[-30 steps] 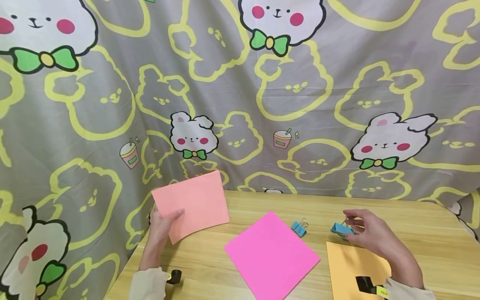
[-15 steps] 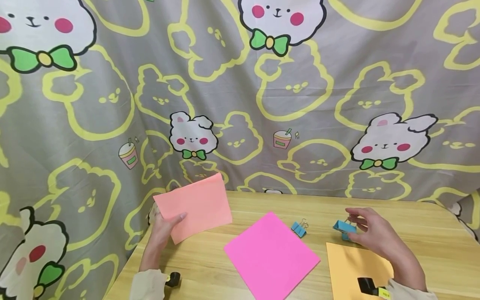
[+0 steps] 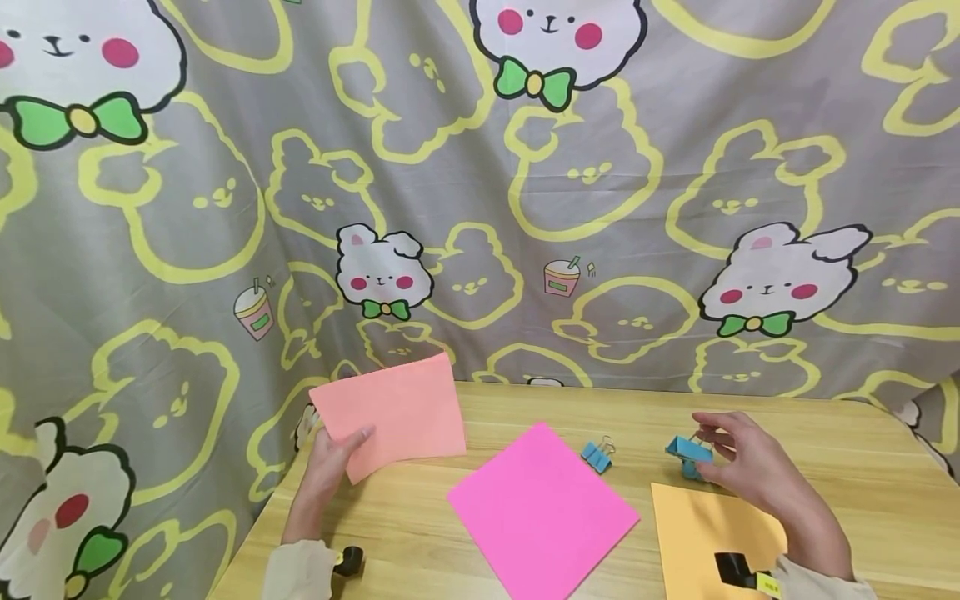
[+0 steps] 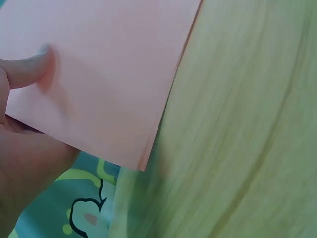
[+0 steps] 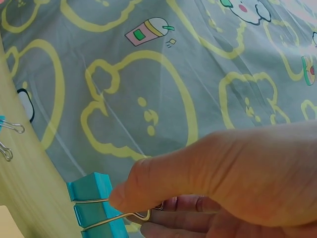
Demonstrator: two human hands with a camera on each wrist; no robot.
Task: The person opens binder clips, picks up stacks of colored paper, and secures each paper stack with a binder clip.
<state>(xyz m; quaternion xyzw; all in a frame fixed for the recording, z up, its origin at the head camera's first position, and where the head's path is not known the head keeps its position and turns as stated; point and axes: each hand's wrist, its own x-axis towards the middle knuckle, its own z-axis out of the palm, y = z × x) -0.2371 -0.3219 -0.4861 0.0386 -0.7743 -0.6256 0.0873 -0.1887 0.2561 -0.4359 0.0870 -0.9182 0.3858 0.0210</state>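
Note:
My left hand [image 3: 322, 467] holds salmon-pink paper [image 3: 408, 412] raised at the table's left side, thumb on its near face and the other fingers hidden behind. Along one edge of the paper [image 4: 109, 64], more than one layer shows in the left wrist view. Over the right part of the table, my right hand [image 3: 757, 454] pinches the wire handles of a blue binder clip [image 3: 688, 450], the thumb [image 5: 129, 193] lying against them in the right wrist view. Another bit of blue shows just beneath this clip in the head view.
Bright pink square paper [image 3: 543, 508] lies cornerwise mid-table, with a second blue binder clip [image 3: 597, 457] by its upper right edge. Orange paper [image 3: 686, 533] lies below my right hand, partly covered by the forearm. A patterned grey curtain [image 3: 480, 192] hangs behind the wooden table [image 3: 405, 525].
The salmon paper has come slightly right and down in my left hand, tilting a little. My right hand has raised the binder clip slightly, and more blue shows beneath it.

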